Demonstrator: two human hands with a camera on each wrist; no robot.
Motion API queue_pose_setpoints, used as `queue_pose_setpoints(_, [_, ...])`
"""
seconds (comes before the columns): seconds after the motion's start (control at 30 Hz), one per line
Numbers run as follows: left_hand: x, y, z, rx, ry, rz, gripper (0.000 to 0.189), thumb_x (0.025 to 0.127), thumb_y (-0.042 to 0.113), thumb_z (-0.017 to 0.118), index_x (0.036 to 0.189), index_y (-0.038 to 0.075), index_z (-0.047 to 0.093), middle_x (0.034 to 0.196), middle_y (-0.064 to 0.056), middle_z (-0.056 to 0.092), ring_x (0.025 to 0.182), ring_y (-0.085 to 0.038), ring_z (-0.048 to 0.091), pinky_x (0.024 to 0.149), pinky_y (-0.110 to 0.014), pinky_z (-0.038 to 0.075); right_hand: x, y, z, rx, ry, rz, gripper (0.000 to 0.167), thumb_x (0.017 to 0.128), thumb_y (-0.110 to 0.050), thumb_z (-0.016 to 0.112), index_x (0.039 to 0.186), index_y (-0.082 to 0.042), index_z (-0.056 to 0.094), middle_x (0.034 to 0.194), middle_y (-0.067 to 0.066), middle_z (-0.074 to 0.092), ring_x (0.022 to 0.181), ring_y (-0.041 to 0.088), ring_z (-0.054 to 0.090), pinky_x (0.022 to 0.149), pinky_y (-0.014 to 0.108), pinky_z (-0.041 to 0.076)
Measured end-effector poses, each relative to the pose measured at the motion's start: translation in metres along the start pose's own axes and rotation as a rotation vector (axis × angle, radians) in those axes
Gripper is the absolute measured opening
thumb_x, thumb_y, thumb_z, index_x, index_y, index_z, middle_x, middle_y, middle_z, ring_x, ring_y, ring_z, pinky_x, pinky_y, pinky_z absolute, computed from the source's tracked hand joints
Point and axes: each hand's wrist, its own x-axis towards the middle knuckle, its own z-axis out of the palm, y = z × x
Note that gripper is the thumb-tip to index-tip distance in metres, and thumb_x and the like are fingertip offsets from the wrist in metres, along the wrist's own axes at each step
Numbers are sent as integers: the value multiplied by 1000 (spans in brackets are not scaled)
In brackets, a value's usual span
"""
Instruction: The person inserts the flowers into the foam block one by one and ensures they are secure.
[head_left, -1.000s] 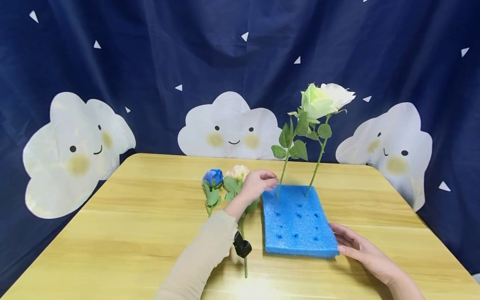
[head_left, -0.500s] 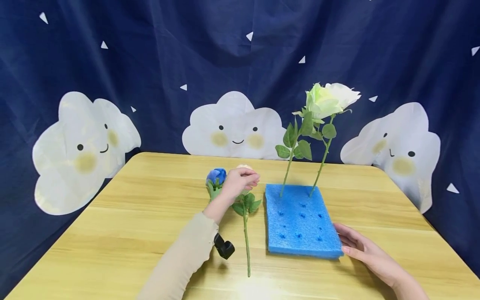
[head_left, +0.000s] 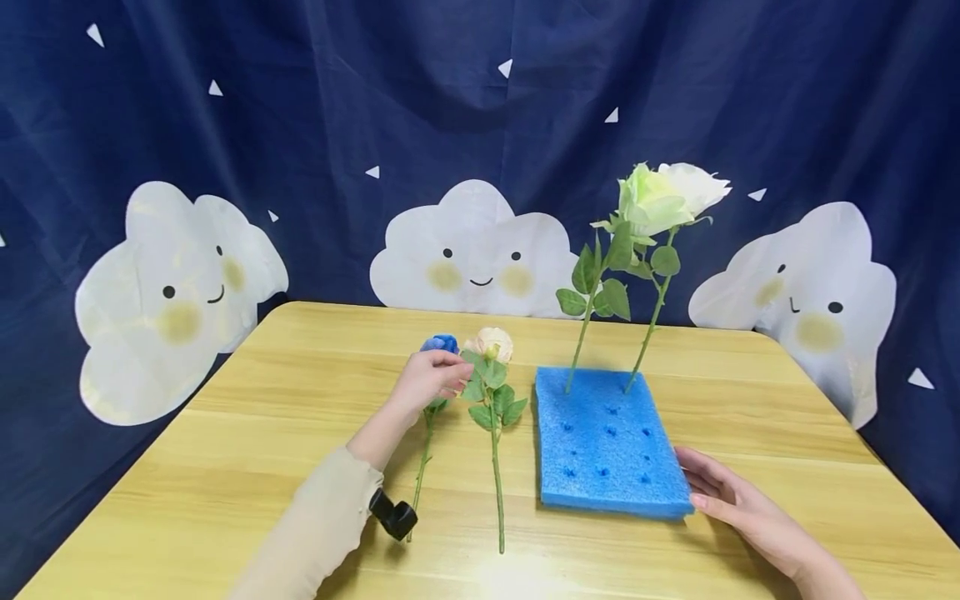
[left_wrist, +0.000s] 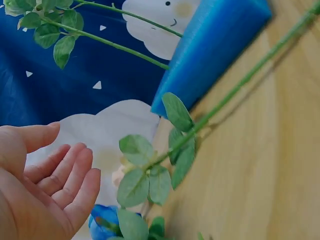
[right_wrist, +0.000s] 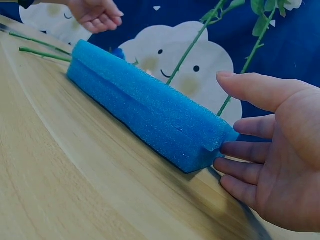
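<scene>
- Over the worktop (head_left: 270,392), your left hand (head_left: 427,381) hangs at the blue rose (head_left: 446,342), fingers (left_wrist: 75,173) loosely extended, pinching nothing; the peach rose (head_left: 495,342) lies just beside.
- At the near right corner of the blue foam block (head_left: 588,492), your right hand (head_left: 738,510) holds its fingers apart from the thumb; two white roses (head_left: 652,204) stand in the block's far end.
- Apparent step: reaching for the blue rose; the next move would call for pinching its stem.

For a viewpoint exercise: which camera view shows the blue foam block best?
The head view: the blue foam block shows its holed top. The left wrist view crops it at the frame; the right wrist view shows its side, not the top.
</scene>
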Motion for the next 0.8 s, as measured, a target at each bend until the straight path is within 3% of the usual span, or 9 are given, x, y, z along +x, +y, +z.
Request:
queue_pose_setpoints(0.33, [-26,-15,-21,34,-69,-62,24,84,12,66,99,-6,62,90,-17,66,76,-27,64,70,-37,55,-2,1,-1,-13,-6,-25,52,98,-2,38,140,15,12,131,-23,44,117,-6,43,92,11,36])
queue_pose_setpoints(0.57, [-44,-32,-35,94,-67,-147,18,83,6,65,95,-8,62,82,-17,65,66,-21,63,61,-35,56,-2,3,0,-20,-20,-47,51,98,-1,37,140,14,13,133,-21,43,119,-5,42,93,11,36])
queue_pose_setpoints(0.8, [-56,-41,-38,149,-64,-220,20,82,6,67,96,-6,61,81,-13,65,65,-19,63,57,-33,56,0,4,-1,-9,-26,-54,50,98,-1,36,140,15,12,133,-22,43,119,-5,42,93,10,35])
